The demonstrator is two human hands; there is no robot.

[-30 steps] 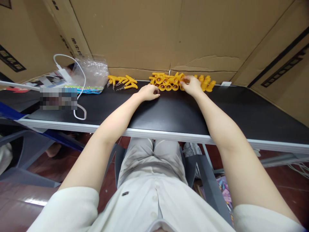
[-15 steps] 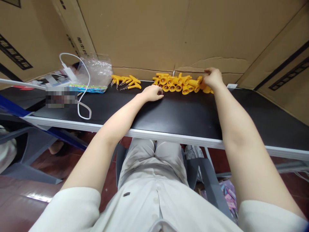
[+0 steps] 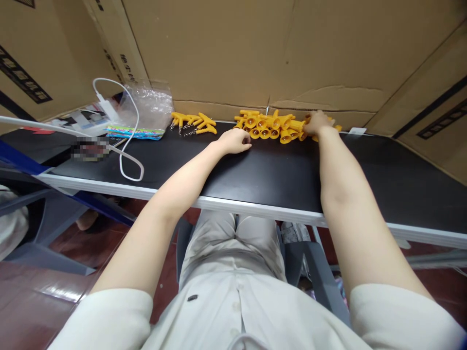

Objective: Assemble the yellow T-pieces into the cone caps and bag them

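Yellow bell-shaped corkscrew bodies [image 3: 274, 125] lie stacked along the back of the black table, their round mouths facing me. My left hand [image 3: 235, 141] rests at the left end of this stack, fingers loosely curled, with a gap at the thumb and nothing visible inside. At the right end, my right hand [image 3: 318, 122] reaches in with bent fingers around a yellow corkscrew body; the hand partly hides it. Farther left are several yellow corkscrew handles [image 3: 199, 121] with metal spirals attached.
A tall cardboard wall [image 3: 219, 58] stands right behind the stack. To the left lie a clear plastic bag [image 3: 151, 104], colourful packets [image 3: 146, 134] and a looped white cable [image 3: 137, 114]. A metal strip [image 3: 248, 208] edges the table before my lap.
My right hand has come down and left from just above the stack's right end onto the yellow pieces. My left hand stays at the left end. The view has shifted slightly.
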